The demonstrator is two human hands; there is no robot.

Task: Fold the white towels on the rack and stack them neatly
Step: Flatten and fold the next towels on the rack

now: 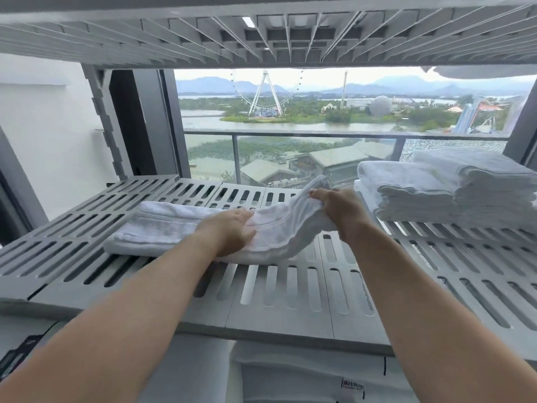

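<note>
Bare forearms reach from the bottom edge over a grey slotted rack shelf [290, 286], where a long white towel [162, 228] lies folded lengthwise. The left hand [232, 231] presses flat, fingers spread, on the towel's middle. The right hand [337, 207] pinches the towel's right end closed and lifts it off the shelf. To the right, a stack of folded white towels [453, 187] sits on the same shelf. White fabric bearing what appears to be a hotel label [353, 385] lies below.
</note>
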